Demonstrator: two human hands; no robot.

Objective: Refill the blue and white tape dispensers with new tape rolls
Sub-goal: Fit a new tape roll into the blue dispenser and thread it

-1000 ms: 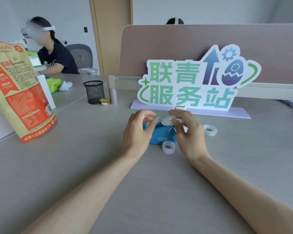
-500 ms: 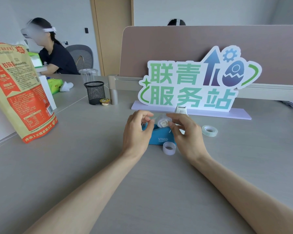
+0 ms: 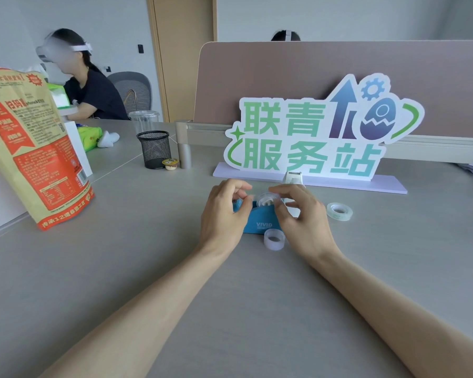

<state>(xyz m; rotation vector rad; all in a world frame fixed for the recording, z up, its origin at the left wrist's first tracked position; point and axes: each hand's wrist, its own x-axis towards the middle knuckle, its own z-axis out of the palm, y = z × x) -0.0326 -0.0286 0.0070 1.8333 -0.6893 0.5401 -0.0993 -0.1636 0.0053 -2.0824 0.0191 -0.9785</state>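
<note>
The blue tape dispenser [image 3: 260, 222] stands on the grey table [image 3: 153, 268], just above the centre of the view, with the word VIVID on its near side. A clear tape roll [image 3: 268, 199] sits in its top, white hub showing. The left hand [image 3: 224, 214] curls around the dispenser's nine o'clock end, fingers bent and partly closed against the blue body. The right hand [image 3: 303, 214] comes in from three o'clock, thumb and forefinger pinched on the roll's rim, the other fingers loosely spread.

At six o'clock from the dispenser, just beside its base, an empty tape core [image 3: 274, 238] stands on the table. At three o'clock, beyond the right hand, a second tape roll [image 3: 339, 211] lies flat. At about one o'clock the white tape dispenser [image 3: 293, 178] peeks over the right hand, close to the base of a standing sign [image 3: 311, 137].

Farther off at ten o'clock stand a black mesh cup [image 3: 154, 150] and, near the left edge, a printed snack bag [image 3: 33, 148].
</note>
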